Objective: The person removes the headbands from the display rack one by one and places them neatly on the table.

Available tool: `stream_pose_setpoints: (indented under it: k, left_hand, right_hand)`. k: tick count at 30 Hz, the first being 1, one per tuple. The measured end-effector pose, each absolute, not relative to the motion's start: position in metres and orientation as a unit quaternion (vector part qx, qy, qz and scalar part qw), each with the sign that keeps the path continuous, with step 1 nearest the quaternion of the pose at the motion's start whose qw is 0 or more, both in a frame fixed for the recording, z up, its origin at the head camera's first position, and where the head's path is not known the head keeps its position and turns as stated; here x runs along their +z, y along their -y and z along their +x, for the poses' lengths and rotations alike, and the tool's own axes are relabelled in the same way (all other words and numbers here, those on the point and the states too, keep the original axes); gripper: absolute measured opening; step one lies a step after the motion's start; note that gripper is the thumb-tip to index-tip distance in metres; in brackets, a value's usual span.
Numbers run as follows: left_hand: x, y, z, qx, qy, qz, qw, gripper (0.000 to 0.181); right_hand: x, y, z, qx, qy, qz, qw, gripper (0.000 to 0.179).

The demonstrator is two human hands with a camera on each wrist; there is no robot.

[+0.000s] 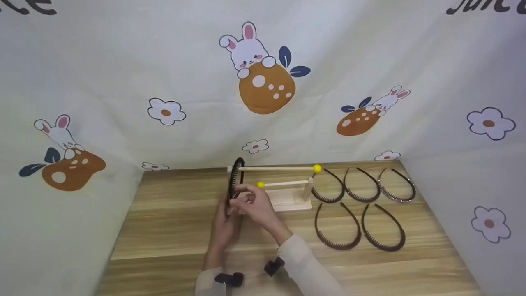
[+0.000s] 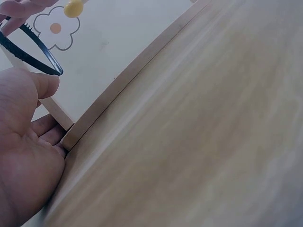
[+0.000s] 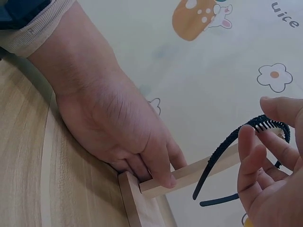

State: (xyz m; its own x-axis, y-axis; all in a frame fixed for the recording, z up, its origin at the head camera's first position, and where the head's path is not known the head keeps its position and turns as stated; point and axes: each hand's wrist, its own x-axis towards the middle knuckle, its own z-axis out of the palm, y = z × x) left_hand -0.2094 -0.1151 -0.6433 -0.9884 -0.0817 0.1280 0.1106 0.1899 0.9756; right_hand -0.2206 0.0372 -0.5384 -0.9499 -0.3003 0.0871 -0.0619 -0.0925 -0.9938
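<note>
A small wooden rack (image 1: 298, 201) has two rods, each tipped with a yellow ball (image 1: 317, 168). At the rack's left end, my left hand (image 1: 226, 230) grips the wooden upright (image 3: 163, 186) low down, with its fingers around it near the base. A dark toothed headband (image 1: 232, 179) stands upright around the left part of the upper rod (image 1: 279, 169). My right hand (image 1: 259, 207) pinches its toothed band between thumb and fingers, as the right wrist view shows. Both ends of this headband point away from the right hand there.
Several dark headbands lie on the wood-grain table to the right of the rack, in a back row (image 1: 363, 199) and a front row (image 1: 339, 246). One at the back right (image 1: 404, 200) has shiny trim. A printed cloth (image 1: 197, 74) with rabbits and flowers hangs behind and at both sides.
</note>
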Motion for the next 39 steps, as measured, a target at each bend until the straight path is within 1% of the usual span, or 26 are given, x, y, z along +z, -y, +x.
stream_pose_setpoints:
  k: [11,19,26,35,39]
  left_hand:
    - [-0.643,0.115,-0.208,-0.642,0.764,0.003,0.066,0.062]
    - [-0.644,0.116,-0.208,-0.642,0.763,-0.011,0.074,0.066]
    - [-0.645,0.116,-0.207,-0.638,0.765,-0.020,0.081,0.067]
    - [-0.644,0.116,-0.207,-0.641,0.763,-0.015,0.079,0.066]
    - [-0.645,0.115,-0.209,-0.645,0.760,-0.021,0.080,0.065]
  right_hand:
    - [-0.539,-0.039,-0.220,-0.722,-0.673,-0.137,0.079,0.032]
    - [-0.541,-0.044,-0.220,-0.717,-0.683,-0.137,0.031,0.024]
    - [-0.539,-0.047,-0.219,-0.724,-0.678,-0.126,0.012,0.017]
    - [-0.539,-0.051,-0.218,-0.736,-0.665,-0.125,0.004,0.022]
    - [-0.534,-0.055,-0.217,-0.740,-0.661,-0.126,0.001,0.021]
